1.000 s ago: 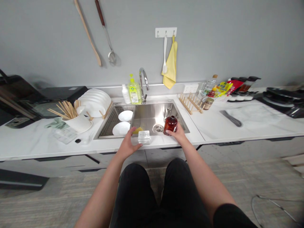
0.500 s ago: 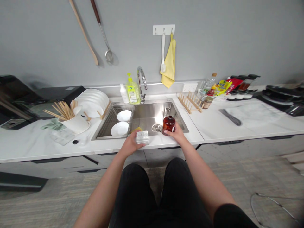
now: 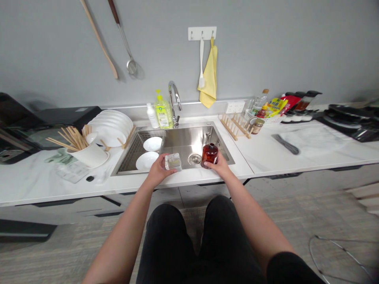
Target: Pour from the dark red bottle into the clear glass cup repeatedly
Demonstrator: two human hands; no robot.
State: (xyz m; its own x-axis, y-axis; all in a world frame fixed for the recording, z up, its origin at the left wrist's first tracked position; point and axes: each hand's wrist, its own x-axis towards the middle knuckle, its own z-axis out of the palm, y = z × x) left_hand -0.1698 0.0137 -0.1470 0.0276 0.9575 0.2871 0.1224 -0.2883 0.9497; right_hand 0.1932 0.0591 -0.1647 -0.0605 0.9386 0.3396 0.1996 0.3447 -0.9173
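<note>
My left hand (image 3: 159, 170) is shut on a small clear square box (image 3: 173, 161), holding it by its side above the front edge of the stainless steel sink (image 3: 185, 142). My right hand (image 3: 218, 168) grips an amber glass bottle (image 3: 210, 155) with a small white label, low over the sink's right front corner. A yellow sponge seen earlier is hidden behind the box and my left hand. My two hands stand apart.
Two white plates (image 3: 147, 160) sit in a wire rack inside the sink's left half. A chrome faucet (image 3: 174, 96) and green dish soap (image 3: 162, 113) stand behind. Stacked white plates (image 3: 109, 128), a white mug of chopsticks (image 3: 89, 156) and a wooden rack (image 3: 235, 127) stand on the marble counter.
My left hand has lifted the clear box from the sink's front edge and moved it slightly back and left. The sponge has gone from view. The right hand and bottle have barely moved.
</note>
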